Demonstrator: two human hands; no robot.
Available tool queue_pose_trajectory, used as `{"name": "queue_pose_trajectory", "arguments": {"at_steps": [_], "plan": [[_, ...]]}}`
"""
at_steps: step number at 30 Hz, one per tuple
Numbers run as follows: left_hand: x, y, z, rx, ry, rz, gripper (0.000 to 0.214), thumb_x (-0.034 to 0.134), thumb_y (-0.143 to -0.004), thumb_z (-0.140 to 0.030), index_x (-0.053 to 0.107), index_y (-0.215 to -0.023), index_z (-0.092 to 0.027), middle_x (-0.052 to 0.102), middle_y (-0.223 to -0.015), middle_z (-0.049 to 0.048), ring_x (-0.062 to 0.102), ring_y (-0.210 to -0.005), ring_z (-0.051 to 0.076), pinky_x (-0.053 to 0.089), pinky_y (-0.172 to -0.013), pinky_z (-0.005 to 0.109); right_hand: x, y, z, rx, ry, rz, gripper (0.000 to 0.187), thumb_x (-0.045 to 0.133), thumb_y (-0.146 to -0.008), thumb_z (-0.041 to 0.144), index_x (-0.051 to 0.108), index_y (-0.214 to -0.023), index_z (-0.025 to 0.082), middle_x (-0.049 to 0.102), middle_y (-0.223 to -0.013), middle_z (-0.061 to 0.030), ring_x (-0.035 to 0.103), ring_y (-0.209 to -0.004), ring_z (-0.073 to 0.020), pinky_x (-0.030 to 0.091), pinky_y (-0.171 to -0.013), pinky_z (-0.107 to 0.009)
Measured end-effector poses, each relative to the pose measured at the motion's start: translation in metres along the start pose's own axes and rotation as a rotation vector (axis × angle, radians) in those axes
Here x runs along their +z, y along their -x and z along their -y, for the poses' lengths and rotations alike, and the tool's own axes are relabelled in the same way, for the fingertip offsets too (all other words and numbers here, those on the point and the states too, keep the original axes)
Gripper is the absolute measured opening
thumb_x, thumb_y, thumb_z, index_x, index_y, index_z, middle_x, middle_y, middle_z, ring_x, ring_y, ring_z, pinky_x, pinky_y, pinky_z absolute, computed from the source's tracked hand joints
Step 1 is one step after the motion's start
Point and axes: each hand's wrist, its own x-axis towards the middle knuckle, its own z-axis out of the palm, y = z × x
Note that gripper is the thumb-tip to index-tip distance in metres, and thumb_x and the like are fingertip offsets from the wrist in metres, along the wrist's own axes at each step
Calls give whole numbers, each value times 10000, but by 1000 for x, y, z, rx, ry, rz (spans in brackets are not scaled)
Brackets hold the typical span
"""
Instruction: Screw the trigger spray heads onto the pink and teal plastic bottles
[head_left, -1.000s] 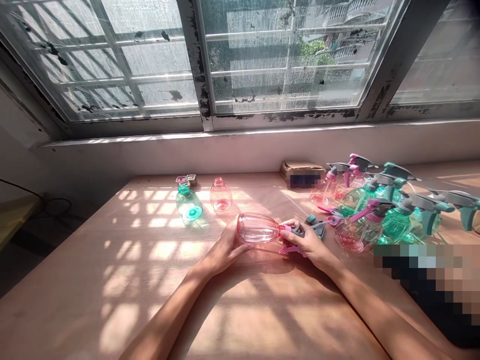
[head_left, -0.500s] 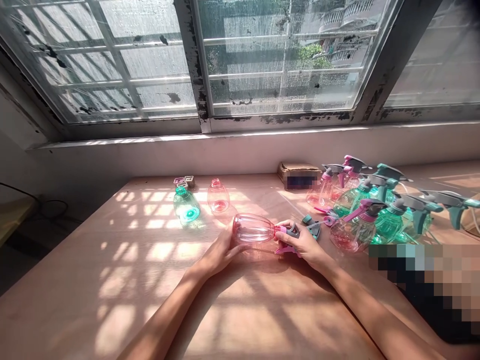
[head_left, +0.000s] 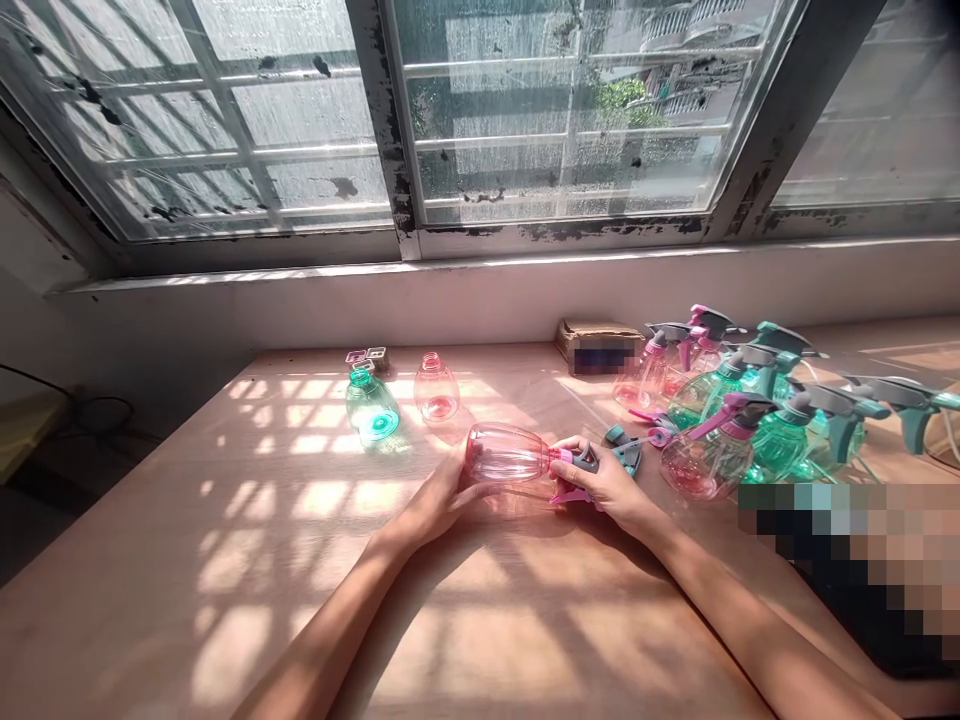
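Observation:
A clear pink spray bottle (head_left: 507,452) lies on its side between my hands, above the table, its neck pointing right. My left hand (head_left: 452,490) is closed round its base. At the neck, my right hand (head_left: 592,478) grips the pink and grey trigger sprayer head (head_left: 574,494), which meets the bottle's mouth; whether the threads are fully engaged cannot be seen. Just beyond my right hand lie a loose green and grey sprayer head (head_left: 624,447) and a pink one (head_left: 652,425).
A green bottle (head_left: 373,405) and a pink bottle (head_left: 436,390), both without heads, stand at the back left near small square blocks (head_left: 366,359). A cardboard box (head_left: 600,347) sits by the wall. Several bottles with sprayer heads (head_left: 712,450) crowd the right, beside a blurred dark patch (head_left: 862,590).
Almost nothing differs. Both hands keep their hold on the bottle and the sprayer head, and the view has shifted very slightly.

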Motion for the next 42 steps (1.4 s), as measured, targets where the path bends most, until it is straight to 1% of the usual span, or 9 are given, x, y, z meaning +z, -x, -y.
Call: {"name": "queue_pose_trajectory", "arguments": {"at_steps": [4,7,10,17,23,28,34,38,42], "plan": [[1,0,2,-17,7,5,775,700,-1053,-502,380,-1725,-285,651,-1613,144,595,-1488,445,452,-1280,622,0,1,6,1,-2,7,532,1005,-688,655,731,-872,237,761,-695,13,699,-601,-190,642,-562,-334],[0,3,3,-27,-6,8,916,772,-1001,-529,315,-1756,-282,536,-1728,148,447,-1614,456,345,-1352,618,-1,1,7,3,-3,14,539,1013,-688,642,744,-905,229,757,-692,22,701,-604,-182,640,-562,-322],[-1,5,7,-49,-24,-9,968,741,-1017,-560,214,-1784,-295,371,-1830,154,305,-1690,451,231,-1388,642,-2,1,2,8,1,23,542,1029,-684,609,761,-947,219,756,-691,27,706,-586,-178,639,-542,-316],[2,2,7,-17,-54,-39,984,734,-1026,-450,135,-1796,-319,362,-1831,138,293,-1699,417,252,-1387,597,-3,-1,-4,17,-25,24,520,1017,-712,602,747,-935,217,774,-734,17,730,-591,-183,666,-535,-326],[1,4,1,-50,-65,-9,1047,796,-974,-530,184,-1785,-273,371,-1814,198,319,-1679,474,287,-1362,653,-3,-1,-7,23,-48,37,495,1018,-732,575,755,-949,217,783,-772,10,736,-607,-184,685,-535,-334],[-1,2,-5,-10,-72,-2,737,712,-1038,-553,440,-1662,-270,561,-1683,150,502,-1574,399,389,-1332,559,-5,-3,-12,36,-62,53,497,1026,-731,553,765,-991,220,791,-798,12,738,-597,-181,703,-550,-359],[1,4,1,-14,-135,-8,961,714,-1033,-522,170,-1780,-255,386,-1796,222,385,-1645,464,319,-1343,660,-4,-2,-9,45,-70,55,459,1006,-760,553,766,-973,225,797,-775,10,738,-600,-179,671,-549,-330],[1,6,3,-22,-136,13,1013,733,-1022,-535,124,-1792,-282,301,-1843,216,312,-1682,476,271,-1358,692,-2,0,-7,51,-75,54,454,1008,-761,547,767,-977,229,801,-775,13,731,-617,-178,672,-570,-328],[0,5,1,16,-75,10,959,717,-1034,-543,172,-1787,-303,443,-1781,181,333,-1667,490,289,-1352,702,-1,1,-5,59,-75,54,453,1020,-748,531,770,-973,228,804,-786,13,724,-630,-176,675,-576,-327]]}}
